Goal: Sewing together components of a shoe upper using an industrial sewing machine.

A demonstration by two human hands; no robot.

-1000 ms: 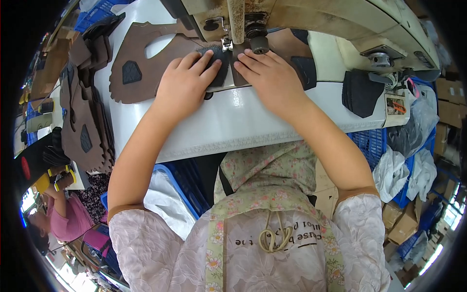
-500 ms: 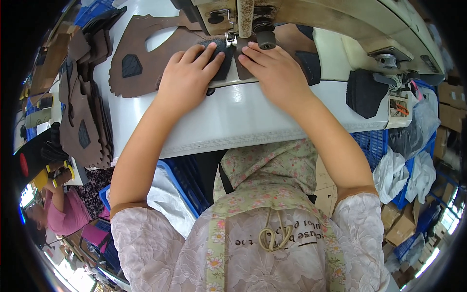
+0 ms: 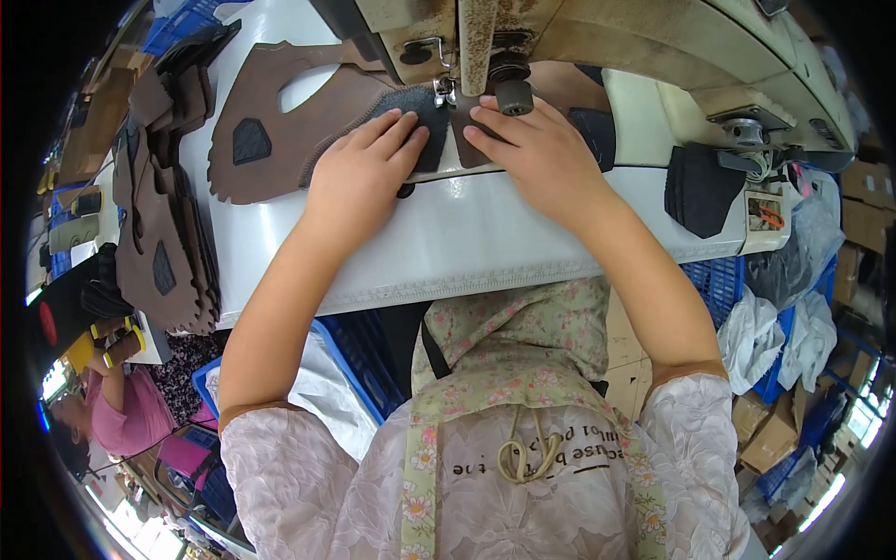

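Observation:
A brown leather-like cut piece (image 3: 247, 103) with an oval hole and a small black patch lies on the sewing machine bed. My left hand (image 3: 362, 177) rests on it, fingers stretched out across a black textured piece (image 3: 431, 131) beside the presser foot (image 3: 443, 91). To the right of the foot, my right hand (image 3: 541, 159) lies with fingers spread on a brown piece (image 3: 469, 140), partly under the machine head. Both palms face down and press the material flat. A black piece (image 3: 595, 135) shows beyond my right hand. The needle point cannot be made out.
The sewing machine arm (image 3: 644, 47) spans the top right. Stacked brown pieces (image 3: 168, 233) hang over the table's left side. A black pad stack (image 3: 695, 191) sits at the right. Blue crates (image 3: 350, 359) stand below the table. A person in pink (image 3: 131, 415) is at the far left.
The whole view has shifted slightly, with the table a little lower in the picture. Both hands remain on the pieces near the presser foot; more of the black piece's edge shows beside my left hand.

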